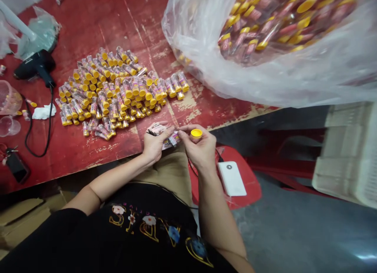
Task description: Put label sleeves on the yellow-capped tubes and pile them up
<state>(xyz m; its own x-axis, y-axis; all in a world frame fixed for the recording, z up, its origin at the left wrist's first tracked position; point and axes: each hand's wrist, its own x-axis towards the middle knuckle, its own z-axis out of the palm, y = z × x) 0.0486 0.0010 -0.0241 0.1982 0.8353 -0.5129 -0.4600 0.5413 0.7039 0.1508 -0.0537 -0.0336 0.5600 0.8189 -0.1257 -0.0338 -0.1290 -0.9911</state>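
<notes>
My left hand (154,146) is closed on a bundle of printed labels (156,128) at the table's front edge. Close beside it, my right hand (199,147) has its thumb and forefinger pinched at a small clear and pink piece (173,139) between the hands. A yellow-capped tube (196,134) is held in the curled fingers of the same hand, its cap facing up. Just beyond the hands, a large pile of clear tubes with yellow caps (118,93) lies on the red table (118,14).
A big plastic bag (200,65) full of tubes stands at the right. At the left are a black heat gun (37,67) with its cord, a pink basket (9,98) and a phone (17,166). A white power bank (232,179) rests on a red stool (250,186).
</notes>
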